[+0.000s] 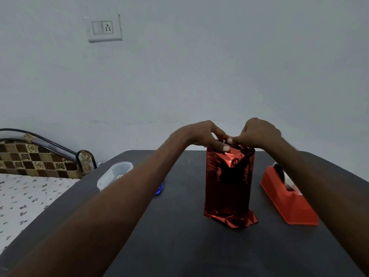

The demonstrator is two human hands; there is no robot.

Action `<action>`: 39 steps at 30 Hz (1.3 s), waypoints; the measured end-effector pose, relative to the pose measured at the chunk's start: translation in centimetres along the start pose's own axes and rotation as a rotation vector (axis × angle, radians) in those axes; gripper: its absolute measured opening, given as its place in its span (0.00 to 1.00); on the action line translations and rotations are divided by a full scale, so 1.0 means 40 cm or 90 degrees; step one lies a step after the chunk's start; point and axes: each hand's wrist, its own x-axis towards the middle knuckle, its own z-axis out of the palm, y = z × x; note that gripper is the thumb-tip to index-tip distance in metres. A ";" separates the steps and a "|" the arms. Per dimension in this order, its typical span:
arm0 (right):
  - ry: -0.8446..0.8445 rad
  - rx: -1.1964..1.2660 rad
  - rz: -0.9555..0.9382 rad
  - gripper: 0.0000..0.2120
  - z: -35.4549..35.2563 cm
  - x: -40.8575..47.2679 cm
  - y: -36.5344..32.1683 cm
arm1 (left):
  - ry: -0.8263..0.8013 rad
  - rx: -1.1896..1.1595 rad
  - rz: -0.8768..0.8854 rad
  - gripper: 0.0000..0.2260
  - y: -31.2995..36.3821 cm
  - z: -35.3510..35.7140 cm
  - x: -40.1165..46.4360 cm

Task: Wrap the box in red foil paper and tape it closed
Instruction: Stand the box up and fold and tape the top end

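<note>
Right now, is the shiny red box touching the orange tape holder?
Apart. The head view shows bare dark table between the foil-wrapped box and the tape dispenser.

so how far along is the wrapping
Done: the red foil paper already covers the sides of the upright box on the table. In hand: the left hand and right hand are folding the foil at the top end. Left: the bottom end is crumpled and flared, no tape is visible, and the tape dispenser sits untouched.
</note>
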 end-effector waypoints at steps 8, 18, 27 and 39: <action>-0.120 0.483 0.163 0.11 0.048 -0.045 0.037 | 0.004 0.000 -0.007 0.20 0.007 0.001 -0.003; -0.180 0.456 0.175 0.15 0.064 -0.037 0.012 | 0.007 -0.025 -0.012 0.19 -0.002 0.006 -0.004; -0.256 0.425 0.101 0.21 0.061 -0.032 0.038 | 0.002 -0.052 -0.010 0.19 0.004 0.006 -0.015; -0.293 0.547 0.131 0.17 0.074 -0.055 0.076 | 0.021 -0.058 -0.006 0.19 -0.005 0.006 -0.017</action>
